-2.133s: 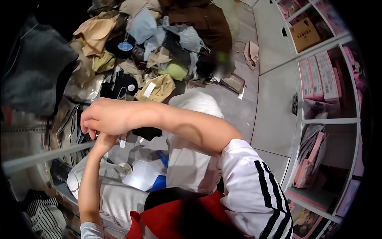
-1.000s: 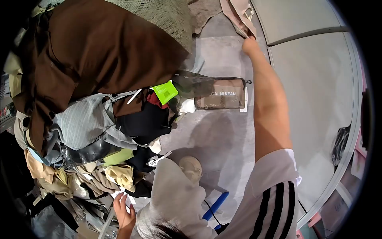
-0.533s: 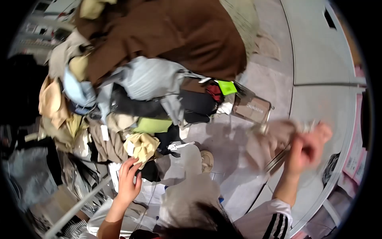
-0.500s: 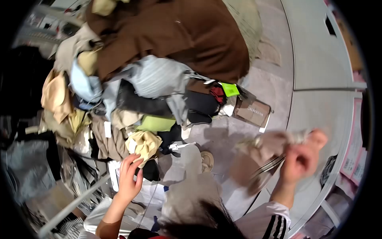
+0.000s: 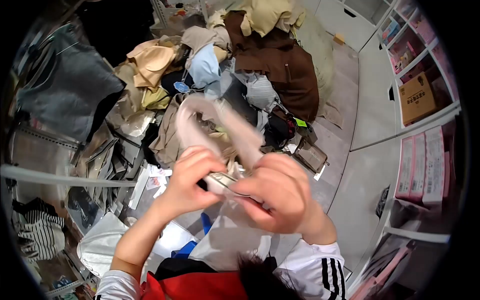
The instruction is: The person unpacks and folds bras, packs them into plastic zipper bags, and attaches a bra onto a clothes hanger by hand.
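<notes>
Both my hands grip a pale pink garment point(image 5: 241, 131), which is blurred by motion and loops up in front of me. Its lower band, edged with thin dark lines, stretches between my closed left hand point(image 5: 192, 177) and my closed right hand point(image 5: 282, 192). I cannot make out the garment's exact kind. Beyond it lies a heap of clothes, among them a brown garment point(image 5: 300, 75), a light blue piece point(image 5: 204, 67), a grey ribbed piece point(image 5: 260, 91) and a peach one point(image 5: 152, 61).
A dark grey garment point(image 5: 75, 85) hangs at the left above a white rail point(image 5: 75, 175). Flat plastic-wrapped packets point(image 5: 112, 165) lie beside the heap. On the right are white cabinets point(image 5: 357, 185), a cardboard box point(image 5: 417, 97) and several pink boxes point(image 5: 422, 167).
My right hand has brought the pink garment from the right to the middle. My left hand has left the yellow cloth and closed on the garment's band. The view has shifted.
</notes>
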Demonstrator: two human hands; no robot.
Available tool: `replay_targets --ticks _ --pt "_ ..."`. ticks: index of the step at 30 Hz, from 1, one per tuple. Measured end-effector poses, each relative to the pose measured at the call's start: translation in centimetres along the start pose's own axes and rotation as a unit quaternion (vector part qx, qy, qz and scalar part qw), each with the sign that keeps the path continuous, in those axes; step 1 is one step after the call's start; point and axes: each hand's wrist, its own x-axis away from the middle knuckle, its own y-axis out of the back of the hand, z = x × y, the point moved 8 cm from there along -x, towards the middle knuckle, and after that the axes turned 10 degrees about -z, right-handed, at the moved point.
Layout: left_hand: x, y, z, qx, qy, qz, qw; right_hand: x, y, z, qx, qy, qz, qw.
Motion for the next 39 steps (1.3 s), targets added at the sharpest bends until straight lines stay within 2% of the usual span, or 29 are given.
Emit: replay_targets --ticks 1,3,4,6,8,9,10,11,12,15,16,18,19,20,21,22,23,24,26,28,32,33,36,37,39 --pt "1.4 2.2 -0.4 -0.016 0.017 0.018 1.0 0.2 -1.7 0.6 -0.054 -0.074 0.075 0.993" --pt "4.6 7.0 -1.3 -0.051 0.047 0.033 0.997 1.8 -5.1 2.2 -0.158 -0.223 0.227 0.935" --pt "6.0 9.6 -1.7 -0.073 0.06 0.029 0.995 2.2 -7.1 3.2 -0.179 -0.217 0.308 0.909" --pt "9.1 14.3 -1.8 -0.11 0.101 0.072 0.986 3.0 -9.8 5.6 -0.132 -0.117 0.417 0.892" --pt "12.6 18.6 -1.8 -0.093 0.253 0.154 0.951 2.9 -10.9 6.0 -0.04 -0.066 0.449 0.89" --pt "14.8 21.0 -1.4 -0.085 0.302 0.169 0.934 1.9 -11.0 5.7 -0.02 -0.183 0.465 0.866" --pt "17.3 22.7 -1.3 -0.07 0.351 0.188 0.915 1.6 -11.2 5.0 -0.1 -0.266 0.408 0.868" --pt "19.2 23.4 -1.7 0.042 0.406 0.17 0.897 0.2 -11.5 5.9 -0.13 -0.201 0.348 0.907" --pt "20.2 24.2 -2.0 0.102 0.414 0.131 0.895 -0.5 -12.2 6.3 -0.177 -0.193 0.32 0.91" --pt "23.2 25.7 -0.9 0.246 0.395 -0.006 0.885 -1.9 -15.2 5.6 -0.325 -0.277 0.264 0.865" --pt "23.8 25.8 -0.5 0.299 0.416 -0.05 0.857 -2.1 -16.0 4.9 -0.362 -0.329 0.243 0.838" --pt "23.2 26.0 1.1 0.448 0.284 -0.164 0.832 -3.1 -18.3 4.4 -0.524 -0.381 0.161 0.745" --pt "24.7 26.0 4.0 0.511 0.284 -0.247 0.773 -3.4 -19.4 3.9 -0.564 -0.399 0.099 0.716" --pt "26.5 25.8 6.6 0.567 0.282 -0.326 0.701 -2.7 -21.2 3.2 -0.653 -0.45 0.072 0.605" --pt "26.8 24.8 8.3 0.616 0.294 -0.381 0.624 -1.8 -22.3 2.9 -0.612 -0.506 0.059 0.605" --pt "25.7 23.5 8.5 0.656 0.299 -0.406 0.561 0.2 -25.9 -1.2 -0.685 -0.502 0.054 0.525" --pt "26.0 22.6 10.0 0.677 0.289 -0.416 0.533 2.1 -29.4 -5.2 -0.747 -0.497 0.052 0.438" --pt "26.7 21.6 11.8 0.697 0.281 -0.427 0.504 4.8 -30.9 -7.5 -0.599 -0.575 0.016 0.557" --pt "26.3 20.1 12.0 0.738 0.229 -0.397 0.495 7.9 -33.4 -7.4 -0.543 -0.629 0.016 0.556" --pt "26.3 18.4 12.7 0.74 0.245 -0.399 0.483 9.0 -34.9 -4.1 -0.586 -0.647 0.087 0.481" --pt "24.3 17.7 11.9 0.772 0.239 -0.359 0.466 9.4 -36.8 -1.5 -0.549 -0.602 0.223 0.535" --pt "23.9 17.7 11.6 0.782 0.239 -0.341 0.463 9.6 -36.5 -1.1 -0.52 -0.622 0.202 0.55" --pt "23.7 18.1 12.0 0.814 0.201 -0.298 0.457 9.8 -36.2 -0.4 -0.422 -0.551 0.225 0.684" --pt "23.6 18.6 12.0 0.838 0.165 -0.302 0.425 10.3 -36.2 -1.4 -0.39 -0.575 0.208 0.689" --pt "24.1 18.8 12.2 0.794 0.22 -0.29 0.488 10.2 -35.3 -2.2 -0.417 -0.622 0.121 0.652"
